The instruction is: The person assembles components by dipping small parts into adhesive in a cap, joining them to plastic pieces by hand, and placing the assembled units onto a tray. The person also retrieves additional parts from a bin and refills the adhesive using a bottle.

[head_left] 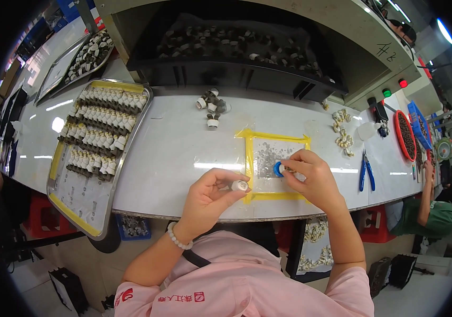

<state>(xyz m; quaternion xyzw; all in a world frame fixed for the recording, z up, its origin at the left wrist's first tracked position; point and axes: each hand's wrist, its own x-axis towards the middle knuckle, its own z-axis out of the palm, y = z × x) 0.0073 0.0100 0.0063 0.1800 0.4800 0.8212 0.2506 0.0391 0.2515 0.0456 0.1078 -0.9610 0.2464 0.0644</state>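
Between the thumb and fingers of my left hand (pixel 205 198) is a small white cylindrical part (pixel 239 185), its round end facing up. My right hand (pixel 314 177) is closed in a pinch at a small blue round cap (pixel 278 169). A bit of white shows at its fingertips, too covered to name. Both are over or beside a clear sheet (pixel 268 145) framed with yellow tape on the white table. Several white-and-dark parts (pixel 213 108) lie loose beyond my left hand.
At left, a metal tray (pixel 144 113) holds rows of white-and-dark parts. A black bin (pixel 194 76) of similar parts sits under a beige machine (pixel 363 47). To the right are blue pliers (pixel 366 171), small yellowish pieces (pixel 344 140), a red basket (pixel 404 134) and a person in green (pixel 426 216).
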